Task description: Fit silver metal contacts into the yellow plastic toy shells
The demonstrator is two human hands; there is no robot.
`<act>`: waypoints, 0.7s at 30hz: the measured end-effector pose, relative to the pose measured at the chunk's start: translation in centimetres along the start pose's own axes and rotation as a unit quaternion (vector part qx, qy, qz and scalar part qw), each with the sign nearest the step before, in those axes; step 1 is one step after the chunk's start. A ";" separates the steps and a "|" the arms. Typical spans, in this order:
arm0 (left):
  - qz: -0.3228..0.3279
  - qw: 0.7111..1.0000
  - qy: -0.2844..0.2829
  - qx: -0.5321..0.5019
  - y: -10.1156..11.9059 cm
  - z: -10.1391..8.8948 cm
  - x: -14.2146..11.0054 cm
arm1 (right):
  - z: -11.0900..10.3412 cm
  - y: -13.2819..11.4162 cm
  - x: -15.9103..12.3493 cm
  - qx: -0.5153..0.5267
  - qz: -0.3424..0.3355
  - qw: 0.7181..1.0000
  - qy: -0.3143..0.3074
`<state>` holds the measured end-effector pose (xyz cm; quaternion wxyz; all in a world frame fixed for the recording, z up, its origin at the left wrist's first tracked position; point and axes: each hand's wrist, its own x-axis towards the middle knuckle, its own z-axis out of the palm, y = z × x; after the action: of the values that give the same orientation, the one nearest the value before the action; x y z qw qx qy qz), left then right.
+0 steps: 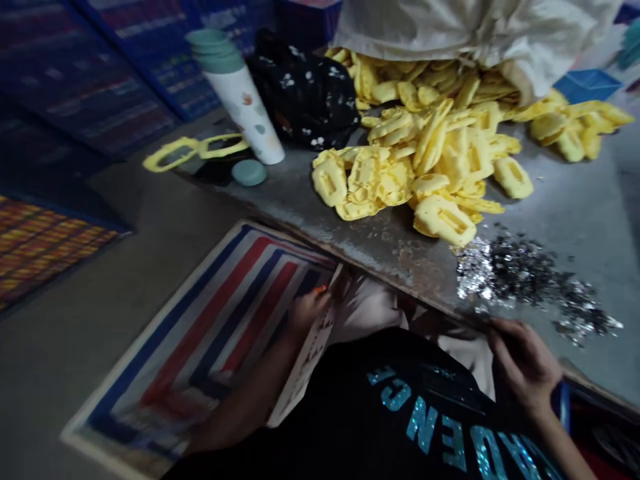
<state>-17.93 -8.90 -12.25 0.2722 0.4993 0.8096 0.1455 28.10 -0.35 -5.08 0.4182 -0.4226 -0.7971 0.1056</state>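
"What are the hands doing?"
"The left hand (307,311) is curling closed around the rim of the striped box (215,333), which is lying below the worktop (365,243) edge, on the person's left. The right hand (527,360) is bending its fingers at that edge; I can't tell if it's holding anything."
"What's crowding them?"
"Silver bits (530,273) are spreading just beyond the right hand, and yellow pieces (445,220) are spilling from the sack (425,30) behind, covering the middle."
"How many of each?"
"I'm counting one box, one sack, one bottle (245,107), one black bag (310,100), one green cap (249,173) and one blue tub (587,87). Two joined yellow loops (170,155) are lying by the bottle. The pieces and bits are overlapping too much to count."
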 end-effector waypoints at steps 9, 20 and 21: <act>0.567 0.815 0.072 0.092 21.3 -9.6 7.8 | 1.4 -1.3 0.5 0.047 -0.019 0.998 0.025; 0.615 0.775 0.015 0.147 26.1 -9.8 15.7 | 1.5 -1.9 1.3 0.170 0.095 0.979 0.061; 0.628 0.763 0.036 0.148 25.9 -9.7 15.7 | 1.5 -1.9 1.9 0.188 0.108 0.975 0.051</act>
<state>-10.26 17.27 4.05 0.0138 0.9244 0.3358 0.1803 25.30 0.20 -3.89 0.5163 -0.4251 -0.6902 0.2765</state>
